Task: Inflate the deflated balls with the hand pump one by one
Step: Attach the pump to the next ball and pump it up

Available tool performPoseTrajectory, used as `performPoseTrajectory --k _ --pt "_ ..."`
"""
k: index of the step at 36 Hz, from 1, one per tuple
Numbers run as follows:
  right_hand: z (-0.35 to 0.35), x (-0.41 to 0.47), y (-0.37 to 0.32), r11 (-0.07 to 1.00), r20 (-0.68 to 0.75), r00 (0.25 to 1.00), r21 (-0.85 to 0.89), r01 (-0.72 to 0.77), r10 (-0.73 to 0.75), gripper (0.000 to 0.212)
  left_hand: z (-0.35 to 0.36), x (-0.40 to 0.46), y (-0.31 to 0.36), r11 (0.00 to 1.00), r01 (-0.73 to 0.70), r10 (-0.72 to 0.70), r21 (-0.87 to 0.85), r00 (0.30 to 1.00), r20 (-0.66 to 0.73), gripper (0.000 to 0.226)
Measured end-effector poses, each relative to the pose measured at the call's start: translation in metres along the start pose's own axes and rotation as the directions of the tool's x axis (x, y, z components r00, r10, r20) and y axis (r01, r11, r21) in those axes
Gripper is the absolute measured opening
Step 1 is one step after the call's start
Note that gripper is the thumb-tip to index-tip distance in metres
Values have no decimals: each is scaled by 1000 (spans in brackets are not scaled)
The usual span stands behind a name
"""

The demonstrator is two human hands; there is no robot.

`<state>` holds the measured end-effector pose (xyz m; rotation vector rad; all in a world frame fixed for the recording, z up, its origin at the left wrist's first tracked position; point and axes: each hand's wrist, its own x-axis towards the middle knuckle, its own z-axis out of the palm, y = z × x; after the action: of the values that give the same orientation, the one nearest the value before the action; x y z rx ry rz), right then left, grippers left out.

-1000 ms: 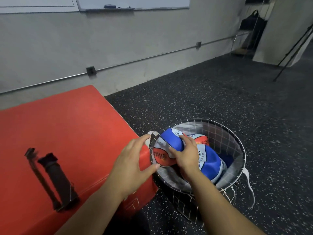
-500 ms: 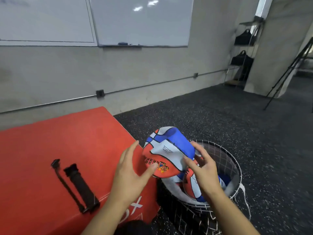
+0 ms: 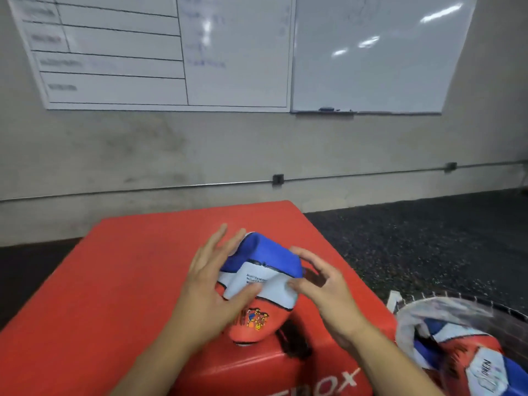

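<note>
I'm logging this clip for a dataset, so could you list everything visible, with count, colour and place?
deflated ball: one, red, white and blue, held over the red box
red box: one, red with white lettering, centre foreground
basket: one, dark wire with clear liner, on the floor lower right
deflated balls in basket: count unclear, red, white, blue
whiteboards: two, white, on the wall
floor: dark speckled
left hand: fingers spread against the ball
right hand: fingertips on the ball
</note>
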<state>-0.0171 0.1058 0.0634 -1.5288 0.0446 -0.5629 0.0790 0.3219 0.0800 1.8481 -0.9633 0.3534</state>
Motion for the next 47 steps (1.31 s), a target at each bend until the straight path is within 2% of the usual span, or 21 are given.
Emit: performPoseTrajectory --k 4,10,13,16,18,20,23,26,30,33,36,39,41,43,45,47 --pt "56 21 21 980 148 977 102 -171 155 54 -39 -11 -47 996 48 -53 79 996 69 75" --pt "103 45 72 947 236 924 48 -319 300 58 -45 -33 -109 981 185 -185 50 983 -7 62" --pt "111 52 95 927 264 894 -4 -375 363 51 -39 -35 -130 966 242 -244 88 970 13 56" --pt "106 67 102 920 317 863 -157 -360 392 41 -39 -28 -145 950 296 -299 102 954 16 56" --pt "99 82 104 909 331 851 -240 -342 407 43 -39 -21 -150 945 308 -310 109 951 -3 56" --pt "90 98 109 893 264 890 -363 -264 371 47 -39 -16 -155 941 311 -312 130 950 -19 51" --pt "76 119 126 734 67 981 -673 -90 181 50 -38 -13 -162 923 348 -339 163 937 -79 51" --pt "70 135 141 642 -26 983 -754 -138 181 56 -36 -8 -167 891 381 -358 246 924 -133 51" --pt "77 145 159 501 23 957 -855 -131 288 63 -33 -5 -173 877 399 -380 268 917 -122 49" --pt "83 150 168 432 29 965 -898 -90 262 52 -27 -5 -174 874 389 -378 290 921 -95 54" --pt "89 151 167 486 8 984 -870 -82 180 32 -19 -5 -171 885 358 -351 296 933 -80 58" --pt "95 149 164 662 -41 996 -746 -79 73 21 -14 -4 -168 890 346 -334 298 938 -92 53" --pt "100 147 157 797 -47 999 -604 -15 -17 21 -12 -3 -168 882 360 -345 303 933 -105 49" --pt "107 142 141 876 -15 994 -475 90 -111 27 -12 -2 -168 876 369 -351 310 929 -116 48" --pt "112 136 126 904 55 986 -394 165 -156 32 -11 0 -168 871 386 -362 303 923 -133 47" --pt "115 129 116 901 128 979 -387 196 -158 34 -11 2 -166 870 398 -370 290 917 -146 47"
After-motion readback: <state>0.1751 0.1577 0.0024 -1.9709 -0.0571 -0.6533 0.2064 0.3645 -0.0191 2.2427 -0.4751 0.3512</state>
